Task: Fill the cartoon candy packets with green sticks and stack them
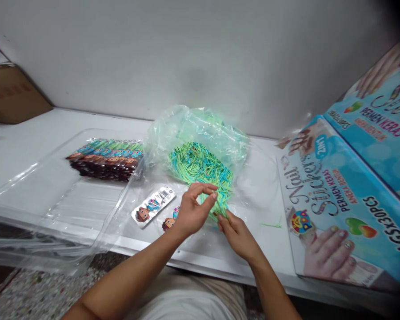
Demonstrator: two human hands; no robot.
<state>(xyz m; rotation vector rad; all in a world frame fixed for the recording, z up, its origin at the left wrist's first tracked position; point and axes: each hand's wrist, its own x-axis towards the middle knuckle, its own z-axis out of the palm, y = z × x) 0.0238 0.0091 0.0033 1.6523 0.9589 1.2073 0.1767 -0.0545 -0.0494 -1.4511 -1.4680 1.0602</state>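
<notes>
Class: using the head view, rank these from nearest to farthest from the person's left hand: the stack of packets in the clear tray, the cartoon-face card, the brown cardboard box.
1. cartoon-face card, just left of the left hand.
2. stack of packets, farther left in the clear tray.
3. brown cardboard box, far left corner.

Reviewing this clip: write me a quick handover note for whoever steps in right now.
Left hand: pinching a green stick from the pile of sticks in the open plastic bag.
Right hand: fingers at the pile's near edge; a hold cannot be made out.
Two sticker cards lie on the shelf beside the hands.
Done: one row of packed cards in the clear tray.
Left: most sticks remain in the bag.
</notes>
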